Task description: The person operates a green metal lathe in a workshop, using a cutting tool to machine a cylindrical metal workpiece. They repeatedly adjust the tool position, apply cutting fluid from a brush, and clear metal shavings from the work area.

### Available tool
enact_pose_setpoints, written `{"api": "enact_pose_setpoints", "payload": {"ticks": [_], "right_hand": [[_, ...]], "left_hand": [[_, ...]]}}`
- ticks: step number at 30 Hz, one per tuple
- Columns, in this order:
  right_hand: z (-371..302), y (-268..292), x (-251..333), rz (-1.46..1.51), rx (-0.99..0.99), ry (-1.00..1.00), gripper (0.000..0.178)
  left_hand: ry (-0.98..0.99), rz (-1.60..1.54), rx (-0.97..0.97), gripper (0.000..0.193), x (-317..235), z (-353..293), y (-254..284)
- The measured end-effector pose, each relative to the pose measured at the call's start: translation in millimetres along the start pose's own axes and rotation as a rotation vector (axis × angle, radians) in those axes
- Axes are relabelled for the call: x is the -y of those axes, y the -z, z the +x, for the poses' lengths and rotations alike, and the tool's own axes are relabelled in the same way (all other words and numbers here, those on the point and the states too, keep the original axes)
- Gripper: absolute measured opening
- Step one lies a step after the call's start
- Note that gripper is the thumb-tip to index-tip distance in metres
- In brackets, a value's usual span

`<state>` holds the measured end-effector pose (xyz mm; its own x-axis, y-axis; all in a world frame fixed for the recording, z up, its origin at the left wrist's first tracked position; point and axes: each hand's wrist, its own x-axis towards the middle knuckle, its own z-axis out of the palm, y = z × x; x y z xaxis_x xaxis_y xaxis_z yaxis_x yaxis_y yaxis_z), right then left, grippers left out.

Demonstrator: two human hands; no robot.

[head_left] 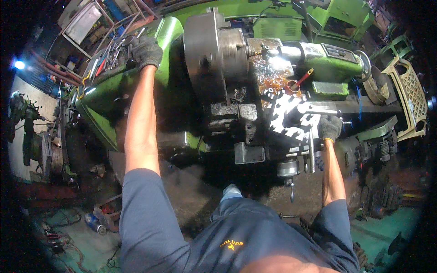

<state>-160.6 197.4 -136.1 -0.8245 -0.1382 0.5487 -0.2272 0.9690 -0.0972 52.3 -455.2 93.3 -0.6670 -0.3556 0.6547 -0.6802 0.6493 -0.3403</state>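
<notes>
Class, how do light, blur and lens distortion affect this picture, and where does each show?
Head view: glare whites out a patch beside the tailstock; the round part on the chuck is smeared, probably by spinning; deep shadow lies beneath the chuck; fisheye distortion bends edges toward the black rim.

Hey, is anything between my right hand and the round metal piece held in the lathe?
Yes. In this view, the silver lever crosses the line from your right hand to the metal piece, with a black-and-white patterned surface beyond it. Whether either blocks at hand height, I can't tell.
</notes>
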Motion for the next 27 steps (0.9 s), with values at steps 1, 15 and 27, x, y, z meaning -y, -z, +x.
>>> {"api": "enact_pose_setpoints", "payload": {"ticks": [1, 15, 27], "right_hand": [[-1.0, -10.4, -8.5, -0.026, -0.033, 0.015, 0.034], [1.2, -2.9, -2.9, -0.014, 0.121, -0.068, 0.038], [-0.3, 8.0, 5.6, 0.044, 0.076, -0.07, 0.038]], "left_hand": [[-0.001, 0.008, -0.005, 0.02, -2.2, 2.7, -1.6], [0.089, -0.016, 0.152, 0.017, -1.2, 3.9, -2.2], [0.033, 0.016, 0.117, 0.019, 1.7, 1.7, -9.5]]}}
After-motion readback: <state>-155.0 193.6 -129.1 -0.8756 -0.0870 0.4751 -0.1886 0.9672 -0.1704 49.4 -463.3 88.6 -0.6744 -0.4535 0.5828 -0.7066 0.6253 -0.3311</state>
